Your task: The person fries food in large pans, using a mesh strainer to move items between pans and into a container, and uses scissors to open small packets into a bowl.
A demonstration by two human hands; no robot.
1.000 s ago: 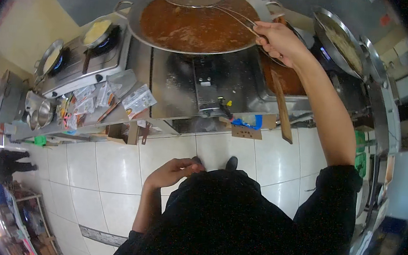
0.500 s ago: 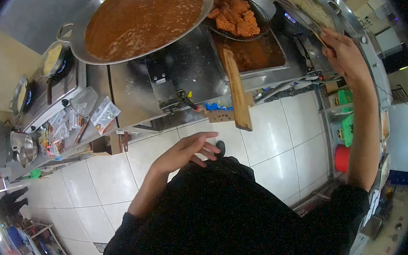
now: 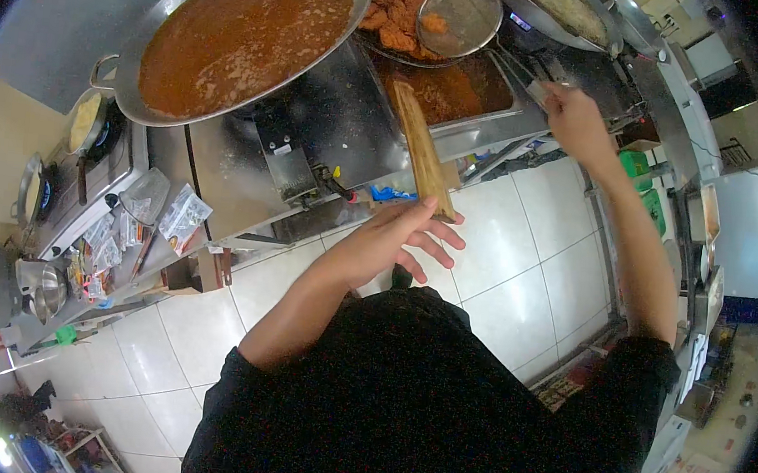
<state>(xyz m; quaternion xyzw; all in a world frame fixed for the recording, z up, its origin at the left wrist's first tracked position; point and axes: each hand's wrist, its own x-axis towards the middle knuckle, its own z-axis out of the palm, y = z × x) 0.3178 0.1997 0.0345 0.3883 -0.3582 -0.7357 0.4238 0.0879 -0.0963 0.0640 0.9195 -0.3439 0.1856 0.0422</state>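
Note:
My right hand (image 3: 578, 121) is closed round the handle of a round mesh skimmer (image 3: 469, 17), which hangs over a dark bowl of fried chicken pieces (image 3: 391, 14). A small orange-brown piece (image 3: 434, 24) shows in the mesh. My left hand (image 3: 392, 242) has its fingers spread at the lower end of a wooden paddle (image 3: 423, 154); I cannot tell whether it touches the wood. The paddle's upper end rests on a metal tray (image 3: 501, 110) with brown crumbs or sauce.
A wide pan (image 3: 132, 53) of reddish-brown liquid stands at the upper left. Another wok (image 3: 589, 42) with frying oil is at the upper right. On the far left are a gas stove (image 3: 138, 136) with small pans and several plastic packets (image 3: 185, 216). White floor tiles (image 3: 504, 267) lie below.
The skimmer has swung left and down from beside the far-right wok to over the chicken bowl. My left hand has moved up and right to the wooden paddle's end.

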